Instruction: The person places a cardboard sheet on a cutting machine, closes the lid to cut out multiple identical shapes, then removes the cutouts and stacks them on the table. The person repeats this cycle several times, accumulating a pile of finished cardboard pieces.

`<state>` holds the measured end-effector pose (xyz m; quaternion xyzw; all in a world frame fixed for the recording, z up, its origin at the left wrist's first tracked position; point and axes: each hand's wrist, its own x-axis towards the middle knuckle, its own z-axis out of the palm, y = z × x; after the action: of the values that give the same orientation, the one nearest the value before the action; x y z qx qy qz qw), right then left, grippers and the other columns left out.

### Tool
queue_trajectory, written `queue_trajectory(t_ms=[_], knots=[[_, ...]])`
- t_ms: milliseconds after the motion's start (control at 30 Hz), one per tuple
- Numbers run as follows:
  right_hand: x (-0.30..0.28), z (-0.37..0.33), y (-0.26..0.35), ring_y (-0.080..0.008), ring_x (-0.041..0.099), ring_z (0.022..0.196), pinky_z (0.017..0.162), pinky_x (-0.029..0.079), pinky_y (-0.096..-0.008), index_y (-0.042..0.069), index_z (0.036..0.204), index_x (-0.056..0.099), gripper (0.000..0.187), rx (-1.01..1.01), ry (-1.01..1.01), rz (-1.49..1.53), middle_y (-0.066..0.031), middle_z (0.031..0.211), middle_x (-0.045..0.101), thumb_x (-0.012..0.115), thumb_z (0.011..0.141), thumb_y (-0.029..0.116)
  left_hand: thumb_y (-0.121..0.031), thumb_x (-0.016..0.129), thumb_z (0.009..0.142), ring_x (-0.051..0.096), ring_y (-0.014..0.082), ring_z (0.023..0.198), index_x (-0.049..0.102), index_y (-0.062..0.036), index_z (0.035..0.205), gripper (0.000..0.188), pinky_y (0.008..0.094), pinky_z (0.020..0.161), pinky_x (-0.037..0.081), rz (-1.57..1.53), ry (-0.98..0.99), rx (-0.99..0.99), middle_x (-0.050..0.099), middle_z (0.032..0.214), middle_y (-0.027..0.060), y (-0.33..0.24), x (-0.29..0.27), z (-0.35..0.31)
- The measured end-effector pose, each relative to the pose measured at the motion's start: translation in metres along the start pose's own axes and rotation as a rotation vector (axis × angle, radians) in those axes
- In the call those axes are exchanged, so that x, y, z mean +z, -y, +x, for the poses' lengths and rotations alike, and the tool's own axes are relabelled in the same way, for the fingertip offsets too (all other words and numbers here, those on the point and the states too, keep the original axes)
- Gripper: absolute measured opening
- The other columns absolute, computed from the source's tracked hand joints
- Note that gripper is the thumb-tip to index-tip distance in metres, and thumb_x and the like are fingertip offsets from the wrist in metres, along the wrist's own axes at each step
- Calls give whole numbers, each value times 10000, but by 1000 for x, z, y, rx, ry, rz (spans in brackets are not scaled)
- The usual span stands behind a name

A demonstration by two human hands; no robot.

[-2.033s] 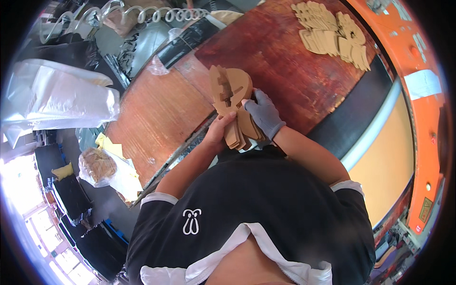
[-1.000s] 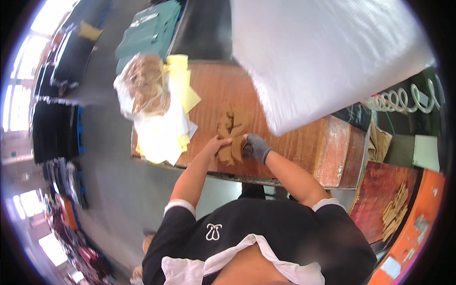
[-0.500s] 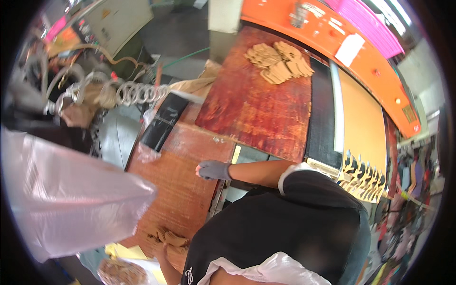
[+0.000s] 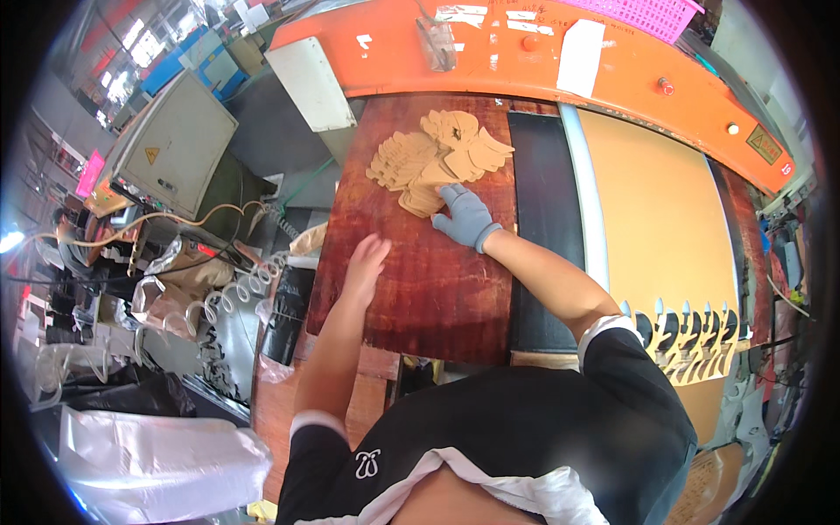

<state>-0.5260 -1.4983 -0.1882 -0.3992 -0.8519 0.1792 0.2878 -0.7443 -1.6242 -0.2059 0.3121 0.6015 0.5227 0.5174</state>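
On the reddish-brown board [image 4: 420,289], tan cut-out flat pieces [image 4: 418,157] lie in several overlapping stacks. My right hand [image 4: 465,217], in a grey glove with bare fingertips, reaches to the near right edge of this pile. Its fingers are stretched and touch the nearest pieces, with the thumb apart, and nothing is visibly held. To the left of it, my bare left hand [image 4: 367,262] hovers over the board, short of the pile. Its fingers are extended and slightly blurred, with nothing in them.
An orange machine beam [image 4: 490,52] crosses behind the board. Right of the board are a black strip [image 4: 547,227], a pale bar [image 4: 584,201], a tan sheet [image 4: 656,192] and a cut sheet edge [image 4: 696,350]. A coiled clear hose [image 4: 236,293] and a plastic bag [image 4: 162,468] are left.
My left hand has come up from tan pieces on the lower wooden table to the reddish board. My right hand has moved from over that table to the pile. The view has turned.
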Motion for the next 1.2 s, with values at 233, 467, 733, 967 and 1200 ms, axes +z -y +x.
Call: queue_trajectory(t_ms=[233, 467, 733, 967, 1200], knots=[[30, 47, -13, -365, 447, 1183, 986, 372, -425, -26, 1273, 439, 797, -89, -9, -406, -237, 1295, 467, 721, 654, 389, -523, 676, 779, 410, 316, 1215, 313, -59, 1404, 858, 475, 1018, 320, -67, -43, -327, 408, 1371, 149, -31, 63, 155], [48, 48, -21, -346, 461, 1162, 980, 369, -421, 8, 1231, 488, 747, -89, -41, -478, -233, 1279, 484, 736, 617, 354, -505, 703, 747, 537, 227, 903, 549, -108, 1181, 608, 457, 875, 422, 109, -61, -434, 524, 1161, 116, -24, 59, 207], [52, 45, -19, -343, 505, 1094, 945, 389, -424, 17, 1198, 512, 692, -159, -83, -430, -224, 1222, 523, 723, 611, 318, -298, 805, 711, 553, 231, 1039, 280, 13, 1271, 829, 381, 780, 495, -124, -57, -236, 507, 1210, 156, -5, 69, 204], [46, -10, 20, -375, 533, 1061, 921, 426, -434, -5, 1200, 514, 707, -208, -30, -326, -235, 1184, 541, 742, 599, 287, -69, 720, 759, 623, 166, 863, 500, -21, 1122, 427, 331, 660, 522, -204, -91, -77, 600, 1086, 83, 1, 57, 120], [-9, -99, 74, -345, 544, 1038, 922, 438, -382, -28, 1238, 494, 629, -94, 296, 183, -231, 1156, 547, 717, 727, 264, -58, 595, 846, 626, 206, 939, 477, -40, 1227, 399, 341, 760, 516, -378, 149, -238, 589, 1147, 85, 32, -19, -45]])
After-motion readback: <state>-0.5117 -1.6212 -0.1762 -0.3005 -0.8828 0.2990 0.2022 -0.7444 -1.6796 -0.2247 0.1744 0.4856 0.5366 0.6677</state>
